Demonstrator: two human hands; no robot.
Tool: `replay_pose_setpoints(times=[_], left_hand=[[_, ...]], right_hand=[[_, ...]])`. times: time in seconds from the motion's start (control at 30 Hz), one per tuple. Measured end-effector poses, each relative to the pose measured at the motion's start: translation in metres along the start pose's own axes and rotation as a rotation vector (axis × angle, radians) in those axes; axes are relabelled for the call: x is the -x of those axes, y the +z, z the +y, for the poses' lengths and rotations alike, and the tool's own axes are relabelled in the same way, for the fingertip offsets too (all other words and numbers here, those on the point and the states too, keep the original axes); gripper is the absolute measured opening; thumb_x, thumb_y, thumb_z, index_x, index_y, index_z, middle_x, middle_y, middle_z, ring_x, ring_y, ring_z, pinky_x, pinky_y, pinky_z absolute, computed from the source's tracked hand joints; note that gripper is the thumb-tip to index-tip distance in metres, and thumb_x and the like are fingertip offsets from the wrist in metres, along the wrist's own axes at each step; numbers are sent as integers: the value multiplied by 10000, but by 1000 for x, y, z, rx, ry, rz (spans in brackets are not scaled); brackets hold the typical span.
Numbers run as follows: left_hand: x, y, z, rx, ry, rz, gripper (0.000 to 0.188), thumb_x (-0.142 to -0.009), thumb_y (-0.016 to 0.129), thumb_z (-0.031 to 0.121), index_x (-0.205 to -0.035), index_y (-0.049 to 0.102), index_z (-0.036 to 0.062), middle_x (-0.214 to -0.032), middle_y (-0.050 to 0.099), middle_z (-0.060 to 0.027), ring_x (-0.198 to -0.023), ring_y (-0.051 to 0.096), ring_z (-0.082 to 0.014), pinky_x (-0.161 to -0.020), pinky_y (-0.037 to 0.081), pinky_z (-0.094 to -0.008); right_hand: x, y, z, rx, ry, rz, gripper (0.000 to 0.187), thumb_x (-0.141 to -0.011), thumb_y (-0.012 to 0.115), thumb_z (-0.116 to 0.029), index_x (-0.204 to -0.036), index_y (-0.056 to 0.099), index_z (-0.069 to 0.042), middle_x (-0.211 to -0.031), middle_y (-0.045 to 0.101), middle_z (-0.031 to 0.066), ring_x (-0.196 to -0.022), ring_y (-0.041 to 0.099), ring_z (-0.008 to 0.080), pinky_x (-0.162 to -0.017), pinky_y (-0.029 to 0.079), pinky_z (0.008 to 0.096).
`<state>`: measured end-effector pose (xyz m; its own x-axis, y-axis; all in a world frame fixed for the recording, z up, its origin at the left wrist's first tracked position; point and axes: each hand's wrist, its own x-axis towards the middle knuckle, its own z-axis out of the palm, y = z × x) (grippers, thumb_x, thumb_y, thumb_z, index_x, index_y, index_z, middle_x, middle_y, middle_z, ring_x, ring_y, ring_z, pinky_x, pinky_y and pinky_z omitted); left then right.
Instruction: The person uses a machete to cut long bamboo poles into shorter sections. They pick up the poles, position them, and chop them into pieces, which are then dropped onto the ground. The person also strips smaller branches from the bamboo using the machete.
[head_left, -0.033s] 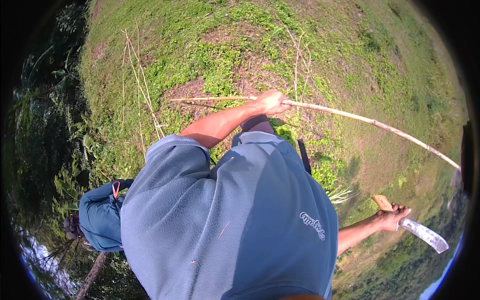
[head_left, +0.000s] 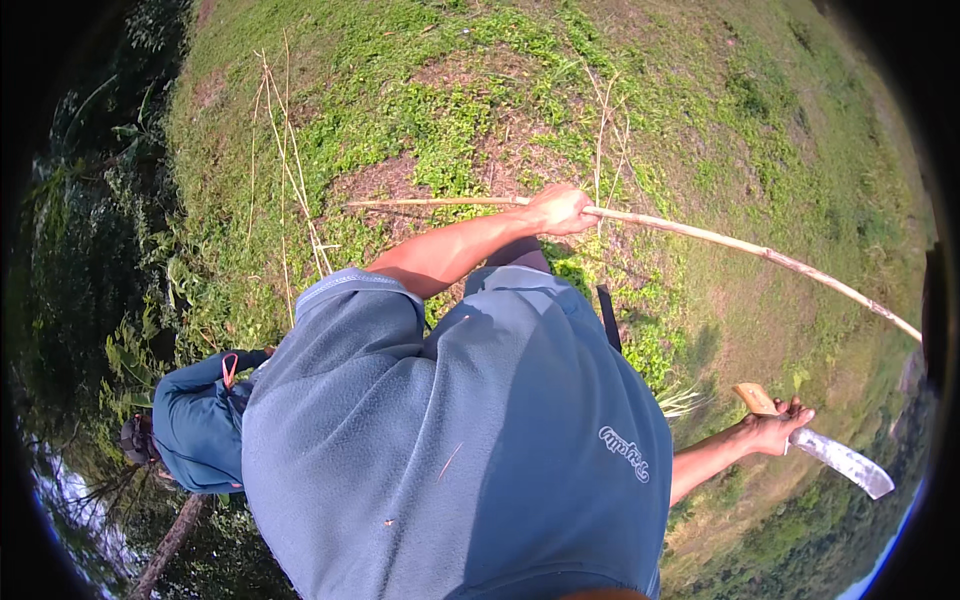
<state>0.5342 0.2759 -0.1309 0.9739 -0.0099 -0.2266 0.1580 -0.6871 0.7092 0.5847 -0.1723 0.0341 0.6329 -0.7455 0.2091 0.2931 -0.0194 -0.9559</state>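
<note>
My left hand (head_left: 560, 209) is closed around a long, pale wooden stick (head_left: 700, 229). The stick runs crosswise in front of me; its thinner end points left and its far part reaches the right rim, where it leaves the view. Out to my right, my right hand (head_left: 770, 432) holds a machete (head_left: 845, 463) near where the blade meets the light wooden handle (head_left: 755, 398). The blade is pale, spotted and points away to the lower right. Some fingers of this hand look loosely curled. The machete and the stick are apart.
At the left, another person (head_left: 200, 425) in a dark teal top and cap is partly hidden behind my blue-grey shirt. Thin dry stalks (head_left: 285, 150) lie ahead on the left, more stalks (head_left: 605, 130) just beyond my left hand. Grass slopes around; a tree trunk (head_left: 172, 545) stands at lower left.
My right hand and the machete have shifted slightly left, and the fingers look a little looser. My left hand and the stick sit slightly lower and farther right in view.
</note>
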Motion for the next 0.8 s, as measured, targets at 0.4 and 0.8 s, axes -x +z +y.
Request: replay_pose_setpoints(times=[0.4,0.8], left_hand=[[0,-52,65,259,53,277,217,-811,542,219,-719,587,28,-575,540,-185,-563,570,-371,-570,452,-499],[13,-185,-44,382,-48,370,304,-924,534,302,-847,580,12,-643,576,-190,-632,593,-387,-608,459,-497]], right_hand=[[140,248,10,-298,210,-421,343,-821,750,-194,-981,564,45,-1113,644,240,-485,492,120,-435,429,221],[262,468,19,-288,372,-892,263,-857,691,-88,-1070,616,47,-912,664,82,-587,471,96,-518,412,216]])
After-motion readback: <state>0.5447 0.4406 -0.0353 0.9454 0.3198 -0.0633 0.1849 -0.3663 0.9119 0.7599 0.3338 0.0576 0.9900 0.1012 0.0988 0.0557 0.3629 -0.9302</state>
